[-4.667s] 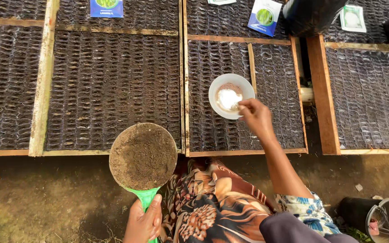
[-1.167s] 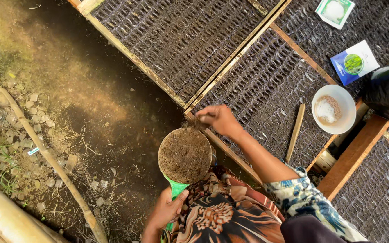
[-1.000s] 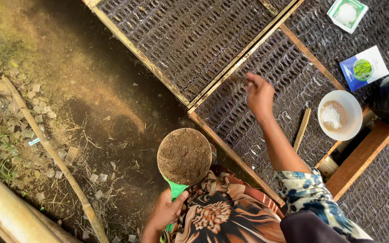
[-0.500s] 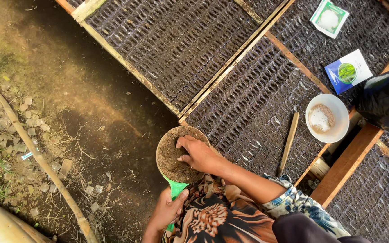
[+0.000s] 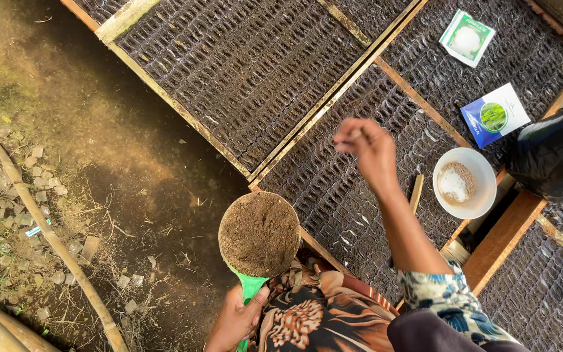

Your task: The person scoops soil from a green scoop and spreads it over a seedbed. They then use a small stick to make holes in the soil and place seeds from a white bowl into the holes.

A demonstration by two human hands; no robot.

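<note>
My left hand (image 5: 234, 321) grips the green handle of a round scoop (image 5: 259, 234) heaped with fine brown soil, held near my lap at the bottom centre. My right hand (image 5: 367, 145) is raised over the middle seedling tray (image 5: 333, 182), its fingers pinched together and blurred; I cannot make out what is between them. The tray is a wood-framed bed of many small dark cells. A white bowl (image 5: 464, 183) with pale seeds sits on the tray to the right of that hand.
Two seed packets, one white (image 5: 467, 38) and one blue (image 5: 495, 115), lie on the trays at the upper right. A black bag (image 5: 555, 156) is at the right edge. A short stick (image 5: 416, 193) lies by the bowl. Bare dirt, stones and bamboo poles (image 5: 53, 241) fill the left.
My right hand has lifted off the soil in the scoop and moved up and right over the tray cells. The scoop stays in my left hand.
</note>
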